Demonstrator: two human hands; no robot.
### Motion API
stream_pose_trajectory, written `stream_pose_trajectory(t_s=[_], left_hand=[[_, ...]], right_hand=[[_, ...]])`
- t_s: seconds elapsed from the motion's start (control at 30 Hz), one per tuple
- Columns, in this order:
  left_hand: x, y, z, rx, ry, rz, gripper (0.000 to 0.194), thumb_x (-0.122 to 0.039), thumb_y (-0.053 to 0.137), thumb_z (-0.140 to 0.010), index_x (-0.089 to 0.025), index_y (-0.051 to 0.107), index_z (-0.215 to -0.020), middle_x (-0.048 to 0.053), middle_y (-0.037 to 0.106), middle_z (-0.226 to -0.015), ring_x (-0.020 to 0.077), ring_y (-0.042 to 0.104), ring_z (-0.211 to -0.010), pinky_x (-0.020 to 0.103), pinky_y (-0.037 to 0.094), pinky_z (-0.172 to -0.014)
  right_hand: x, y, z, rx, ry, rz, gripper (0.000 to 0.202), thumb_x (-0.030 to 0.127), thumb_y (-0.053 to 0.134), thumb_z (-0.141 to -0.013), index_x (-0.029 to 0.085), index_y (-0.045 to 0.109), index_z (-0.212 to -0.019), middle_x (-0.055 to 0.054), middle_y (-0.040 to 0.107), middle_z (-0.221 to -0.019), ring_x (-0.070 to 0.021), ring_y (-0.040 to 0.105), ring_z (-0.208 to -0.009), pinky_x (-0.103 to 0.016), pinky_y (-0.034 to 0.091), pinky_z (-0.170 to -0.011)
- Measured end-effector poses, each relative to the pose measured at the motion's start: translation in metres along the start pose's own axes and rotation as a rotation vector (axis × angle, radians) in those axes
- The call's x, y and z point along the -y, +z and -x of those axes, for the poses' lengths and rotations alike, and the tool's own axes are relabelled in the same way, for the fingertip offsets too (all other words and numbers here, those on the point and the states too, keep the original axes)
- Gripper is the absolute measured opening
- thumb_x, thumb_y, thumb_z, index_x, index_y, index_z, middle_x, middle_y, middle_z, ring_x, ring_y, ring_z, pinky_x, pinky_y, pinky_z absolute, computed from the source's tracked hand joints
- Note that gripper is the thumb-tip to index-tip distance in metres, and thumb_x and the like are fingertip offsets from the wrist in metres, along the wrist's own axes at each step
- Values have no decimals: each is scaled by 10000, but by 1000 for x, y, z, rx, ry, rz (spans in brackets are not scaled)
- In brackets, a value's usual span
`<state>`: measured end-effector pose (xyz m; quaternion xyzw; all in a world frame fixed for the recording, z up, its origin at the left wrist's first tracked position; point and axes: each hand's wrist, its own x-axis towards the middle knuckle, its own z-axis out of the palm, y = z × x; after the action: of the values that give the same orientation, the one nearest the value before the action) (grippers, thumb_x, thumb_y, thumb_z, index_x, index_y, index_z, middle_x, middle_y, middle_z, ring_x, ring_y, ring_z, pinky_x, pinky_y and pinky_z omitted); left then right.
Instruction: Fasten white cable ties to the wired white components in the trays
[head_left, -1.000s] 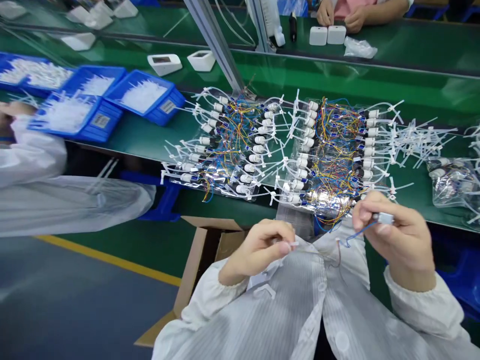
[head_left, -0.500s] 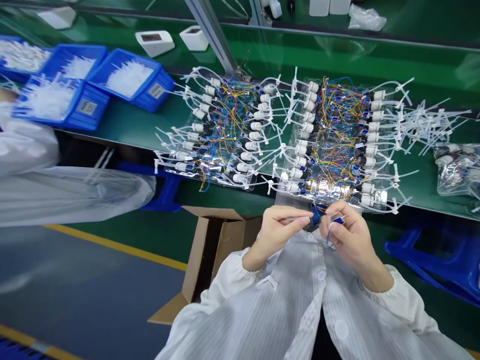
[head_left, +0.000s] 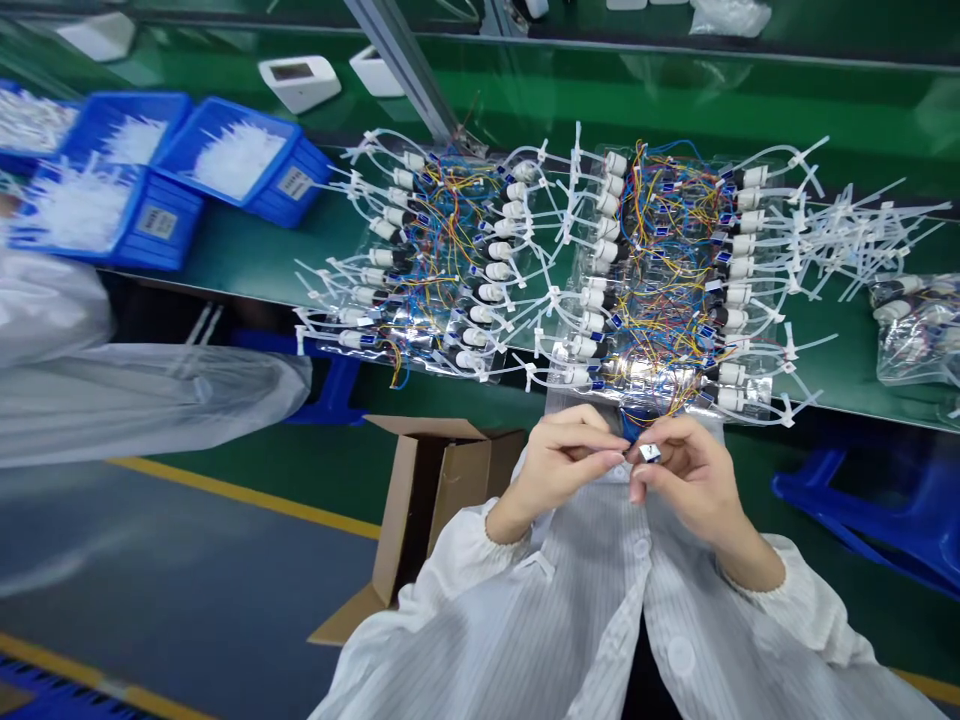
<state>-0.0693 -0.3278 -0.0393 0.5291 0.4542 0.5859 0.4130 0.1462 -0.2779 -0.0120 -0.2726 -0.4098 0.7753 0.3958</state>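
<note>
Close in front of my chest, just below the bench edge, both hands are nearly touching. My left hand is closed in a pinch, and what it holds between thumb and fingers is too small to make out. Between the thumb and fingers of my right hand is a small silver and blue part. Blue wires show just above the fingertips. Beyond my hands lie rows of white and black cylinders with coloured wires and white ties, on clear bags. A second such group lies to its left.
Blue bins of white ties stand at the left, near a co-worker's sleeve. Loose white ties and a bagged bundle lie at the right. An open cardboard box and blue stools are below the bench.
The small silver and blue part has turned in my right hand and sits slightly lower and further left. My left hand's fingers have shifted a little. The whole view has moved slightly.
</note>
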Motion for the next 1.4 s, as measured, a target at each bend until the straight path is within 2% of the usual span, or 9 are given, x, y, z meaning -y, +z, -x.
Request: stream_pose_trajectory(t_s=[0.1, 0.2, 0.3, 0.4, 0.7, 1.0, 1.17, 1.27, 1.4], left_hand=[[3, 2, 2, 16, -21, 55, 211, -455, 1040, -1045, -245, 1041, -1055, 92, 879, -813, 157, 746, -626, 232, 501, -544], [8, 4, 3, 29, -78, 83, 298, -519, 1064, -1009, -227, 1019, -961, 97, 875, -773, 176, 757, -610, 252, 531, -558], [11, 7, 2, 1, -106, 93, 357, -570, 1103, -953, -228, 1002, -919, 95, 880, -785, 182, 765, -633, 258, 537, -570], [10, 10, 2, -27, -70, 124, 287, -501, 1126, -942, -241, 1005, -941, 83, 891, -811, 167, 763, -654, 239, 517, -572], [10, 11, 4, -49, -105, 84, 427, -619, 1097, -944, -220, 970, -861, 88, 842, -772, 178, 726, -645, 281, 543, -580], [11, 19, 10, -134, -19, 54, 164, -413, 1078, -1003, -268, 1014, -961, 70, 873, -820, 174, 739, -677, 288, 571, -607], [16, 27, 13, -162, -35, 154, 296, -506, 1027, -1058, -245, 978, -927, 61, 844, -799, 158, 734, -666, 281, 574, -616], [17, 28, 13, -160, -67, 92, 364, -569, 1046, -1021, -238, 971, -890, 66, 831, -783, 170, 726, -657, 293, 570, -597], [16, 25, 13, -158, -15, -15, 251, -491, 1038, -1034, -263, 996, -936, 76, 859, -814, 192, 745, -682, 316, 593, -612]], right_hand=[[1, -2, -1, 19, 19, -12, 302, 198, 1079, -912, 363, 1009, -1155, 6, 848, -873, -210, 850, -561, -284, 736, -539], [4, -5, -1, 64, 38, 58, 267, 228, 1075, -913, 365, 1038, -1139, -36, 863, -1010, -213, 875, -610, -302, 763, -562], [7, -5, -1, 29, 13, 89, 312, 159, 1076, -884, 381, 1039, -1100, -28, 857, -1032, -200, 881, -634, -280, 762, -567], [8, -3, -1, -24, -11, 60, 340, 109, 1077, -864, 369, 1026, -1076, 1, 837, -972, -188, 874, -628, -263, 760, -575], [2, 2, -7, -40, -46, 64, 113, 224, 1043, -966, 306, 997, -1029, -26, 855, -996, -190, 883, -665, -283, 777, -584], [7, 0, -7, -5, -232, 272, 251, 86, 939, -1015, 315, 1017, -1083, -38, 852, -1007, -181, 889, -682, -277, 790, -627], [3, 2, -8, -29, -201, 167, 138, 152, 980, -1002, 284, 998, -1036, -31, 856, -1000, -176, 872, -637, -271, 769, -574], [4, -2, -7, -55, -191, 259, 69, 211, 982, -1005, 277, 988, -987, -45, 865, -982, -182, 856, -631, -294, 771, -567], [9, -11, -7, -9, -251, 452, 170, 160, 938, -1006, 313, 1007, -1030, -52, 882, -971, -195, 865, -674, -310, 774, -602]])
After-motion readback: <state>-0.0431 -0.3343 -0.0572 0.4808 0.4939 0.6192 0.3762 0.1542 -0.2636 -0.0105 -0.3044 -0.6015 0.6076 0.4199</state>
